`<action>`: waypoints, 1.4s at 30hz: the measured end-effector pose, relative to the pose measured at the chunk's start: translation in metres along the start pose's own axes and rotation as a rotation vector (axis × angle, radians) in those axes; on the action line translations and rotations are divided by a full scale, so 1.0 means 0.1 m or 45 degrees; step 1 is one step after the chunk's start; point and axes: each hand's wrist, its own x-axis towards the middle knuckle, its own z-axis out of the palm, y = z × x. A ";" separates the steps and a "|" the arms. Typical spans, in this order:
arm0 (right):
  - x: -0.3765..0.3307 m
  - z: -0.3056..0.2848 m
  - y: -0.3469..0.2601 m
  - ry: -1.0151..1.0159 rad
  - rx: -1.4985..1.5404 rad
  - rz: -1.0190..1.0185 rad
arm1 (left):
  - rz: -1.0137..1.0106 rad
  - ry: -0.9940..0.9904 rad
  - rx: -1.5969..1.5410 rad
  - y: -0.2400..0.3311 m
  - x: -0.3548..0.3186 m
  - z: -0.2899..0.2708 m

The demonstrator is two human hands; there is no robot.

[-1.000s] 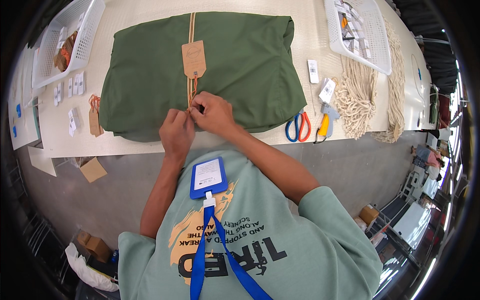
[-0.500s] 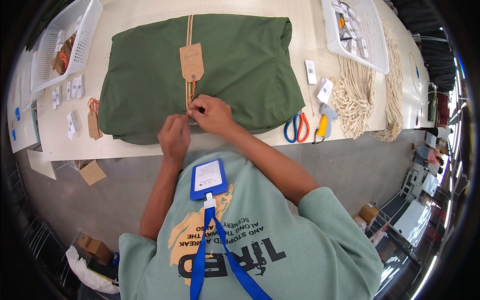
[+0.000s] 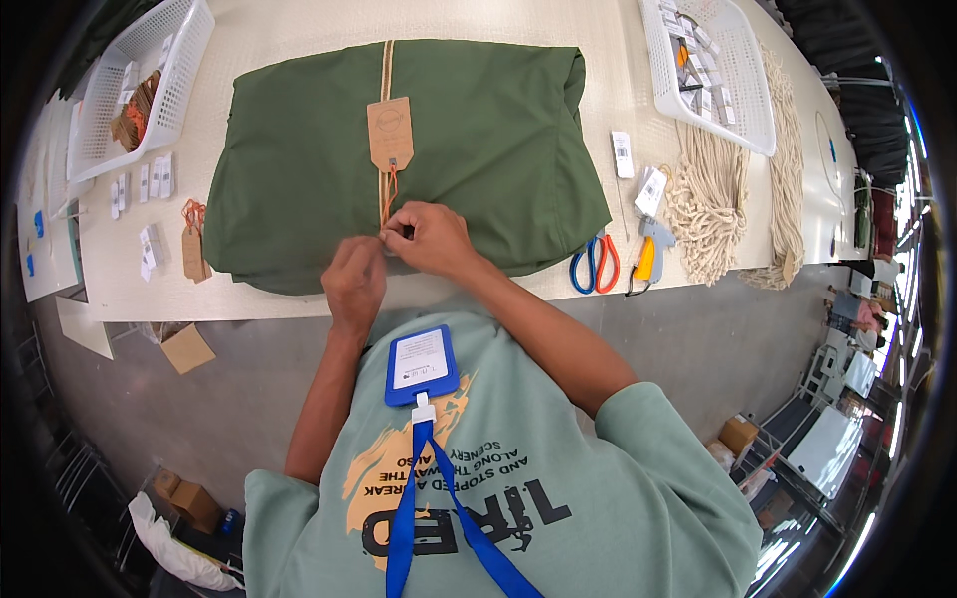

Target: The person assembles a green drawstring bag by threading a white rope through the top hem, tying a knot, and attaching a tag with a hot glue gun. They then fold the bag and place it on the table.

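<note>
A folded dark green fabric item lies on the table before me, with a tan striped tape running down its middle. On the tape rests a brown card hang tag, its orange string leading down to my fingers. My right hand pinches at the string's lower end, by the fabric's near edge. Close against it, my left hand is closed with fingertips together and slightly blurred. What the left fingertips hold is hidden.
Right of the fabric lie scissors, a grey-yellow glue gun, white labels and bundled cream cords. White baskets stand at far right and far left. Brown tags with orange strings lie at left.
The whole view has shifted slightly, so the table's things appear a little lower. Both hands stay together at the fabric's near edge, with small finger movements.
</note>
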 end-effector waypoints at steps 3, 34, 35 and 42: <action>0.01 0.04 0.00 0.069 0.017 0.005 | 0.061 -0.067 -0.002 -0.02 -0.04 -0.01; 0.30 -0.19 -0.30 -0.073 0.784 0.363 | -0.909 -0.184 -0.249 0.10 -0.05 -0.40; 0.29 -0.21 -0.33 -0.066 0.818 0.337 | -0.823 -0.140 -0.237 0.10 -0.04 -0.42; 0.15 -0.27 -0.39 -0.118 0.774 0.239 | -1.015 -0.324 -0.527 0.13 0.03 -0.71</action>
